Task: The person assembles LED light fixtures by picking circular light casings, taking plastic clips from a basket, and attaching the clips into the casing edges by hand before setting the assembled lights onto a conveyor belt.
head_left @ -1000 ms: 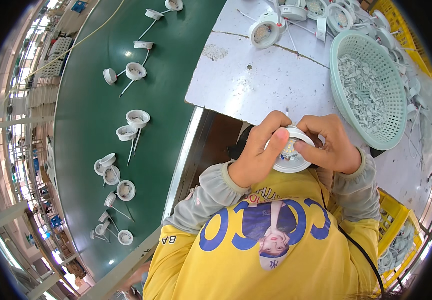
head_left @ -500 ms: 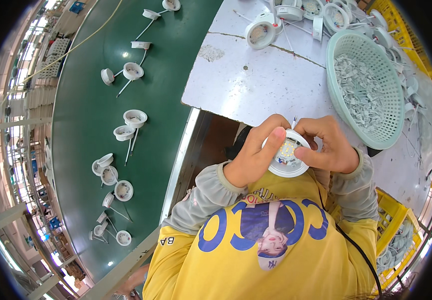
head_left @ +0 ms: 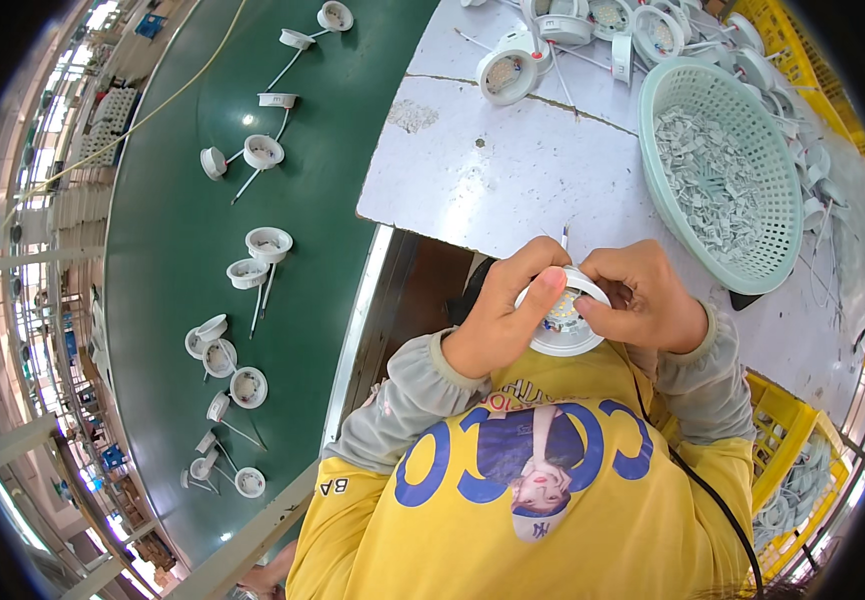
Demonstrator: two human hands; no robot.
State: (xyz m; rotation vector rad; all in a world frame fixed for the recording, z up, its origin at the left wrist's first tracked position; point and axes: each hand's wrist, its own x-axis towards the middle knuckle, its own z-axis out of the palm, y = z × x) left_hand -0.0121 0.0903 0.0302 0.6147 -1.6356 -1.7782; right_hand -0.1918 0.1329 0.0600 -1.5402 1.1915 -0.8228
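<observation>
Between both hands, just in front of my chest, is a round white LED downlight (head_left: 565,346) with yellowish LED dots on the board inside its rim. My left hand (head_left: 506,312) grips its left side, thumb on the upper rim. On the other side my right hand (head_left: 647,298) is closed on it, the thumb reaching over the rim into the opening and the fingers curled behind. A short wire (head_left: 566,236) sticks out at the far side of the lamp. Whatever the right fingertips pinch inside is hidden.
A pale green basket (head_left: 653,165) of small whitish pieces stands right on the white table (head_left: 443,150). More downlights (head_left: 508,76) are heaped behind it. Several lamps lie on the green conveyor (head_left: 173,300) at left. Yellow crates (head_left: 788,415) stand at right.
The downlight has tilted in my hands, so less of its LED board shows. My right thumb stays at its opening. The whole view has shifted slightly.
</observation>
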